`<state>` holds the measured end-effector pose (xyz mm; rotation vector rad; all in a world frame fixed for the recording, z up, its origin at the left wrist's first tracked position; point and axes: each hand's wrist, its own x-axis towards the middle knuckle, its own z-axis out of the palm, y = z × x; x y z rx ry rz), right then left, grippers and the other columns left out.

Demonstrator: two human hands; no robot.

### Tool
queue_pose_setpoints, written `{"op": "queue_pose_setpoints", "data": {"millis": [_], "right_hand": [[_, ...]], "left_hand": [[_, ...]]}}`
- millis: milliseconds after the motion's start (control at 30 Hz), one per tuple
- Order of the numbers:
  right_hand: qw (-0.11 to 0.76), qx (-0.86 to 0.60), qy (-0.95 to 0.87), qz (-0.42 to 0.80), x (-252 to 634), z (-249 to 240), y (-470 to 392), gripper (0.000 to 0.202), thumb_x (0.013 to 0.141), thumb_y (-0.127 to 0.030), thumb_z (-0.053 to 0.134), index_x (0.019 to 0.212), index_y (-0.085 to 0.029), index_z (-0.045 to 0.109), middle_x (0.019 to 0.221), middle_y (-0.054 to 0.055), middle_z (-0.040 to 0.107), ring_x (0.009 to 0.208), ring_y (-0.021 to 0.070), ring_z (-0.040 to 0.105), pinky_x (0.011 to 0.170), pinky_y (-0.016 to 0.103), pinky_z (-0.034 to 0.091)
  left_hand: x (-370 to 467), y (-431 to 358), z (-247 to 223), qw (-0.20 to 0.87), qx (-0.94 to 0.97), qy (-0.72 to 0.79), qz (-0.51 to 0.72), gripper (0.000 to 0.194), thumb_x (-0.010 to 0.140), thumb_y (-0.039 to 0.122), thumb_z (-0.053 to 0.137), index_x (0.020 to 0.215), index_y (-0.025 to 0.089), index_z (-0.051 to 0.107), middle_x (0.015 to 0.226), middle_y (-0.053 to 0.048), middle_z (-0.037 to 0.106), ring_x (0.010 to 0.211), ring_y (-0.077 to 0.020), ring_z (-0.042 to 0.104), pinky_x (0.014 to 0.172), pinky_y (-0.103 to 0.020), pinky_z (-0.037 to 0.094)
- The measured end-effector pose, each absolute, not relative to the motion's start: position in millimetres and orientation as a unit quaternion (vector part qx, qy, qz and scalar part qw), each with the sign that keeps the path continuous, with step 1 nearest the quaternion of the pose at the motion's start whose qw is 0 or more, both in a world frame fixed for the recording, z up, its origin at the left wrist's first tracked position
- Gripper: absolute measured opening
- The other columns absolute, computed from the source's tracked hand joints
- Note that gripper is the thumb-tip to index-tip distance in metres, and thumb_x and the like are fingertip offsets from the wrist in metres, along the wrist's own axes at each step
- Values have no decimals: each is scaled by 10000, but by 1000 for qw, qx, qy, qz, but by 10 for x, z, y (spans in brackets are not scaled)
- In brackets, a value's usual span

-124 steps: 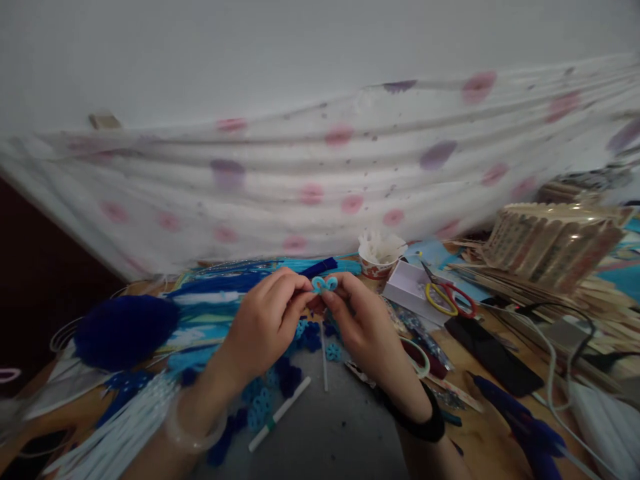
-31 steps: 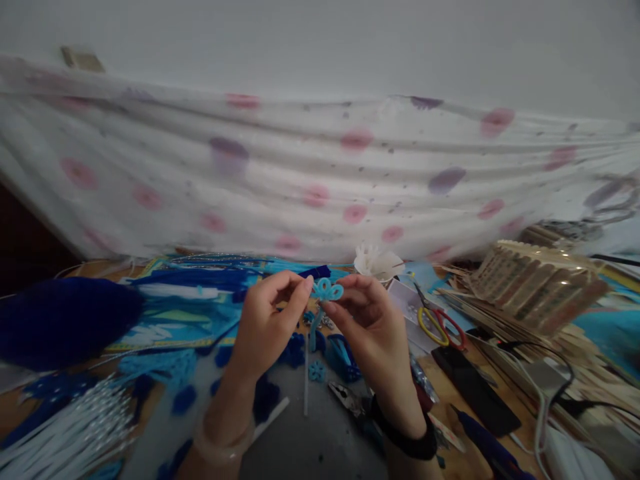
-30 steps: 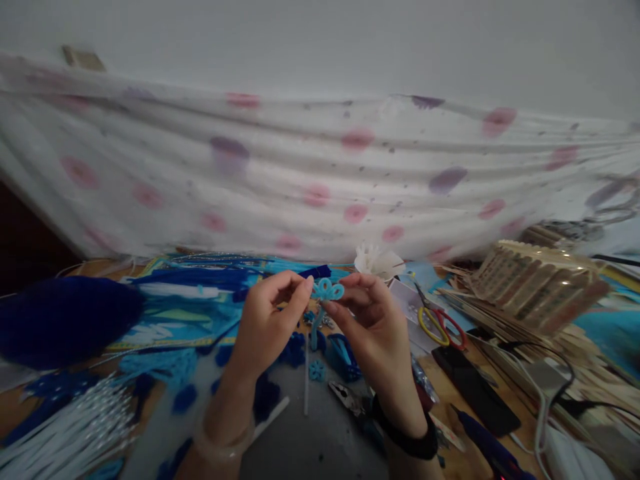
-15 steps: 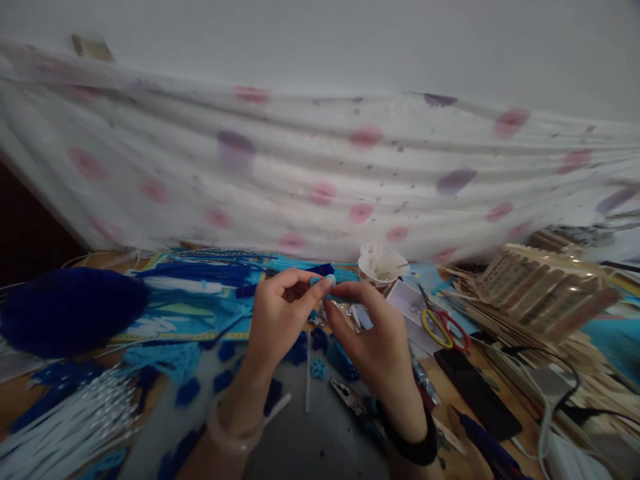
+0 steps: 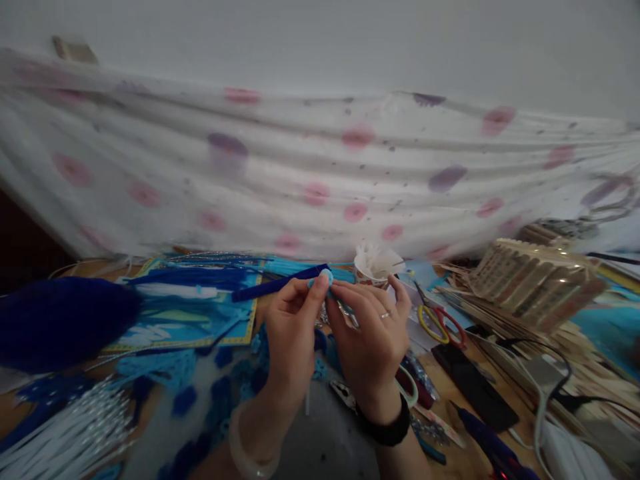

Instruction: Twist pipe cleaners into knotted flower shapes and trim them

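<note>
Between the thumb and finger of my left hand [image 5: 293,340] is a small light-blue curled piece [image 5: 328,275], seemingly bent pipe cleaner. My right hand [image 5: 373,340] pinches the same piece from the other side, its thumb and forefinger tips meeting my left fingertips. The right little finger is raised, and a ring shows on that hand. Most of the piece is hidden by my fingers. Behind my left hand lies a dark-blue pipe-cleaner bundle [image 5: 275,285]. Beneath my right hand the pliers [image 5: 344,395] rest on a grey mat [image 5: 320,447].
To the right are scissors [image 5: 435,323], a black phone-like slab [image 5: 475,387], a hot-glue gun [image 5: 493,440] and cables. A white cup [image 5: 375,263] stands behind. Dark-blue fluff [image 5: 65,323], silvery-white stems [image 5: 70,427] and blue flowers [image 5: 185,400] lie left. A floral cloth [image 5: 310,160] hangs behind.
My right hand has turned, bringing its back and ring into view, and its fingers have closed in on the light-blue piece. The left wrist has shifted right. The camera view has swung slightly.
</note>
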<state>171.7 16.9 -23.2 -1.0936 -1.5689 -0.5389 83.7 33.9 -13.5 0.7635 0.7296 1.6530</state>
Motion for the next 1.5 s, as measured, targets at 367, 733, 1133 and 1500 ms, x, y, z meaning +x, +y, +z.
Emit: {"op": "queue_pose_setpoints", "data": {"millis": [367,733,1133,1500], "right_hand": [[519,-461,-686,-217,1785,-197,174,196,955,-112,588,884,-252,705,844,3,810,755,179,744,1088,481,381],[547,-448,-707,-2,1855,-123,141,159,915,-121,598,866,-216,717,798,38,767,780,201,708,774,329,543],[413,-264,-513,705,1901,-190,277,386,699,-544,766,599,-217,586,400,-98,434,324,88,387,498,303,523],[542,-493,-680,31,1862,-10,33,142,883,-383,734,948,-257,748,1029,59,800,1001,288,719,1070,561,380]], "left_hand": [[764,418,-178,498,447,347,657,273,786,373,788,655,175,655,655,28,625,647,-110,547,639,-226,475],[541,504,-120,470,567,341,584,223,800,367,764,681,187,711,680,14,665,656,-126,578,637,-231,467],[284,542,-1,536,664,229,468,347,715,496,833,580,202,706,614,-22,597,510,-132,524,465,-262,416],[345,547,-43,395,593,381,589,212,780,354,792,640,200,752,607,13,619,582,-125,526,552,-245,417]]}}
